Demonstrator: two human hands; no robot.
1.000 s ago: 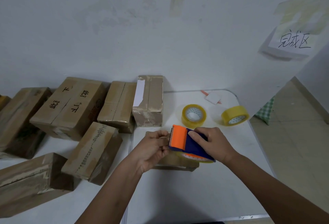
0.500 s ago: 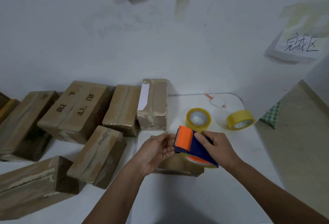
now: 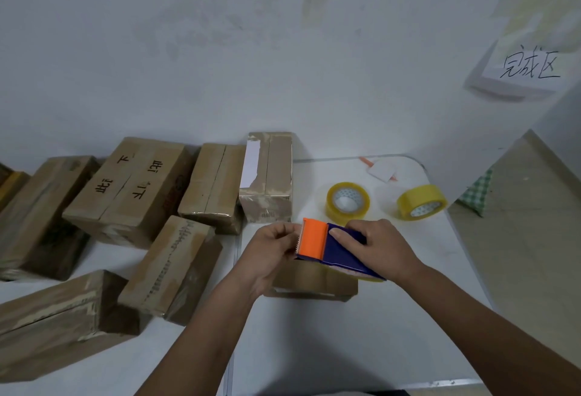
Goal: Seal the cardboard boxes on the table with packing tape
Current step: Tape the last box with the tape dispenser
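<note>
My right hand [image 3: 379, 246] grips a tape dispenser [image 3: 333, 246] with an orange head and a dark blue body, held just above a small cardboard box [image 3: 314, 279] on the white table [image 3: 314, 342]. At the serrated orange edge, the curled fingers of my left hand [image 3: 270, 251] pinch what seems to be the clear tape end. The tape itself is too faint to make out. Both hands and the dispenser hide most of the box top.
Several cardboard boxes [image 3: 132, 188] crowd the table's left half and back. Two yellow tape rolls [image 3: 347, 200] [image 3: 421, 202] lie behind the dispenser, with a white card [image 3: 382, 169] by the wall. The table's right edge drops to a tiled floor [image 3: 515, 238].
Both hands stay together at the dispenser over the small box. My left fingers have curled tighter at the orange edge. The view has shifted slightly.
</note>
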